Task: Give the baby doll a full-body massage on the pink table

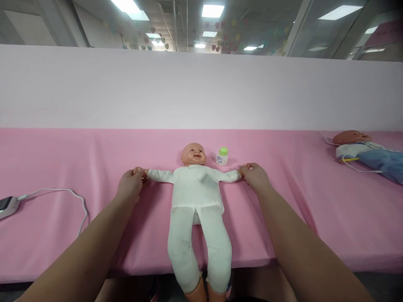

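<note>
A baby doll [197, 188] in a white top and white trousers lies on its back on the pink-covered table [126, 147], its arms stretched out to both sides. My left hand [130, 184] is closed round the doll's hand on the left. On the other side, my right hand [254, 176] pinches the doll's other hand. The doll's legs reach over the table's front edge, with its brown feet hanging below. Just right of its head stands a small clear jar [222, 157] with a green lid and a printed label.
Far right lies a second doll [365, 151] in white and blue clothing, with thin tubes and a yellow strip on it. A white device [9, 206] with a cable [69, 191] rests at the left. Behind the table rises a white partition [201, 90] with glass above.
</note>
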The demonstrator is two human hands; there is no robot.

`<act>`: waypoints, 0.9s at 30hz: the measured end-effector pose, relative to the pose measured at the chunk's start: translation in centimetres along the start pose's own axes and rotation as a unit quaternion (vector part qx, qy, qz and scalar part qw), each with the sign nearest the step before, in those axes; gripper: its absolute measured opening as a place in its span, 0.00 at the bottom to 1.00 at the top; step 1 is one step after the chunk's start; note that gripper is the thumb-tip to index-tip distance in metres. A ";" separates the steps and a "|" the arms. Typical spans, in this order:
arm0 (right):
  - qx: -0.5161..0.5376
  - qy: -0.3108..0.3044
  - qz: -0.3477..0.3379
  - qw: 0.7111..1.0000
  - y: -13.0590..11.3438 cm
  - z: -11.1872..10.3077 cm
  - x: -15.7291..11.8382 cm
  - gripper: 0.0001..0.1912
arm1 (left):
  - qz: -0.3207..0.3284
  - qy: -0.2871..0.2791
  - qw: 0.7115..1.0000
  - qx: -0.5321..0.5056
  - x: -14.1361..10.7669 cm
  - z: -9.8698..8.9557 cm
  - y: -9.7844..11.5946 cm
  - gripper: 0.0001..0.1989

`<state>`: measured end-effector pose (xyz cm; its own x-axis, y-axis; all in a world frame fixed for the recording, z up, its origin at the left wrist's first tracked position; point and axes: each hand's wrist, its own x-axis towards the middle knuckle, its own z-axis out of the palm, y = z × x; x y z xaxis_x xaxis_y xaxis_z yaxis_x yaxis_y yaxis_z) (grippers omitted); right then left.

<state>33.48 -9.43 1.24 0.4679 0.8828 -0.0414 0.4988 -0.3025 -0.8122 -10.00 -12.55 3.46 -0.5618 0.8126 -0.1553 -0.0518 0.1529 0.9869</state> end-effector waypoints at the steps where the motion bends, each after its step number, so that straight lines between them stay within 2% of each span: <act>1: -0.032 -0.002 -0.008 0.999 -0.1 -0.1 -0.1 0.17 | 0.028 0.008 0.998 0.059 -0.2 -0.3 0.1 0.07; 4: -0.074 0.002 -0.021 0.997 -0.4 -0.3 -0.4 0.19 | 0.089 0.023 0.960 0.263 -0.1 -1.4 0.5 0.11; 6: -0.076 0.003 -0.019 0.997 -0.3 -0.3 -0.4 0.20 | 0.092 0.028 0.939 0.330 0.4 -1.9 0.6 0.12; 11: 0.003 0.017 -0.010 1.000 0.4 -0.1 0.1 0.24 | 0.088 0.023 0.914 0.395 1.5 -2.1 0.6 0.15; 13: 0.094 0.025 -0.016 0.995 0.2 0.0 0.0 0.25 | 0.089 0.020 0.916 0.390 1.1 -1.9 0.6 0.16; 15: 0.204 0.031 -0.039 0.978 -0.4 -0.1 -0.6 0.25 | 0.113 0.028 0.929 0.352 0.1 -1.4 0.8 0.16; 17: 0.282 0.039 -0.085 0.955 -1.4 -0.1 -1.8 0.26 | 0.167 0.041 0.937 0.303 -1.3 -0.8 1.0 0.16; 20: 0.296 0.056 -0.184 0.936 -2.8 0.1 -4.3 0.25 | 0.281 0.032 0.923 0.261 -4.1 0.4 1.3 0.15; 22: 0.273 0.062 -0.264 0.923 -3.5 0.5 -6.2 0.21 | 0.364 0.005 0.896 0.253 -5.9 1.2 1.3 0.13; 24: 0.244 0.043 -0.351 0.903 -4.0 1.0 -7.9 0.16 | 0.430 -0.024 0.867 0.253 -7.5 1.9 1.1 0.11; 27: 0.182 -0.039 -0.477 0.859 -4.5 1.4 -9.6 0.11 | 0.513 -0.075 0.813 0.266 -8.8 2.4 0.6 0.09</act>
<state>25.74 -15.99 4.53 -0.0839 0.6927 0.7164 0.3615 0.6911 -0.6259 -3.10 -18.27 5.31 0.0254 0.7199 0.6936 0.7669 -0.4591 0.4484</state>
